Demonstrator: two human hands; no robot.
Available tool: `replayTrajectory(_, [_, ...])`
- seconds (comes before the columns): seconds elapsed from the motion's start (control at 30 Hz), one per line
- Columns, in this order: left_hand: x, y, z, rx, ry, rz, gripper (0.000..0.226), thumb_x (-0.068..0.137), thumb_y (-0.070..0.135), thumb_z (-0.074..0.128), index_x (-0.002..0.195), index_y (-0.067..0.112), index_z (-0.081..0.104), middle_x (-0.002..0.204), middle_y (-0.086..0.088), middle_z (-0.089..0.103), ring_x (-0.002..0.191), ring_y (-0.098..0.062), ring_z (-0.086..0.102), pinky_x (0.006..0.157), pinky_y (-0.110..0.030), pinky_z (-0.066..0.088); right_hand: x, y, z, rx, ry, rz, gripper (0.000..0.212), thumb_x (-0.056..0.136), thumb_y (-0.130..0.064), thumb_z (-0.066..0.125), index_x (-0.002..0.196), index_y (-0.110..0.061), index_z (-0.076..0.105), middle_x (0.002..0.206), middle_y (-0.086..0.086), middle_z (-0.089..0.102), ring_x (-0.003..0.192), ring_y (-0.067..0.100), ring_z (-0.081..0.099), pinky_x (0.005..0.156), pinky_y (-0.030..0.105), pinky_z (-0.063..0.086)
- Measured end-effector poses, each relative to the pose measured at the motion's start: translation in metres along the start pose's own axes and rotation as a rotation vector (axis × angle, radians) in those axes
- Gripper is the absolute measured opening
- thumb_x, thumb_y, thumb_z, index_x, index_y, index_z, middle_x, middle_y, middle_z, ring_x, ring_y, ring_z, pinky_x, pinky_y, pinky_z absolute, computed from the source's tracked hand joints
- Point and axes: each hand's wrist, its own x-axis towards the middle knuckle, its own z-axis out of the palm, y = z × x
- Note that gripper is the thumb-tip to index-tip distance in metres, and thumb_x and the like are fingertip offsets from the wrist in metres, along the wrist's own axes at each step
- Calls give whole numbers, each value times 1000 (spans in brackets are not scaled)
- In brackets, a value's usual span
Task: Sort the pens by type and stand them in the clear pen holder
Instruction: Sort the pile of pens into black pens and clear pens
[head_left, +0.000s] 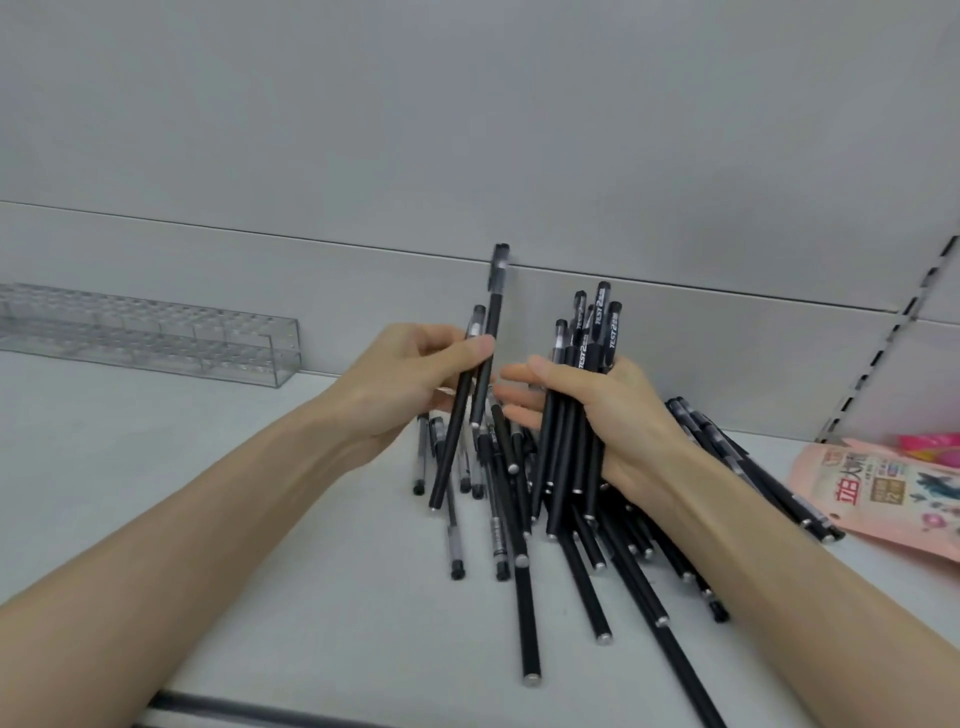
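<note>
holder: looks empty | left hand: pinches two pens | right hand: grips black bundle | pile: mostly unsorted

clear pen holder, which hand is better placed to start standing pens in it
Probably the left hand: the clear pen holder sits on its side, and it pinches just two pens. The right hand grips a full bundle, farther away.

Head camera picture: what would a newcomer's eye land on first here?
The left hand grips two black pens beside the right hand, which clutches an upright bundle, mid-frame. Below them a loose pile of black pens sprawls across the grey shelf. The clear pen holder stands at the back left, no pens in it.
</note>
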Motion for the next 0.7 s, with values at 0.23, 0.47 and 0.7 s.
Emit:
replayTrajectory(0.23, [-11, 5, 12, 152, -165, 20, 15, 84, 19, 67, 85, 5, 72, 83, -17, 72, 73, -21, 62, 71, -36, 50, -4, -10, -2, 103, -25, -108, 25, 92, -11, 56, 103, 10, 65, 103, 21, 71, 95, 28, 70, 78, 40, 59])
replayTrajectory(0.47, [-7, 13, 6, -32, 107, 170, 36, 64, 28, 74, 96, 13, 69, 74, -10, 65, 67, -12, 60, 53, -20, 49, -5, -12, -3, 148, 7, -149, 7, 86, -9, 65, 84, -7, 71, 70, 4, 66, 66, 16, 68, 65, 30, 57])
replayTrajectory(0.7, [-17, 28, 14, 0, 211, 329, 9, 76, 12, 74, 81, 11, 66, 72, -4, 73, 65, -11, 66, 61, -22, 53, -11, -14, 6, 78, -128, -236, 21, 72, -19, 72, 91, -15, 64, 71, -1, 58, 66, 11, 60, 66, 26, 53])
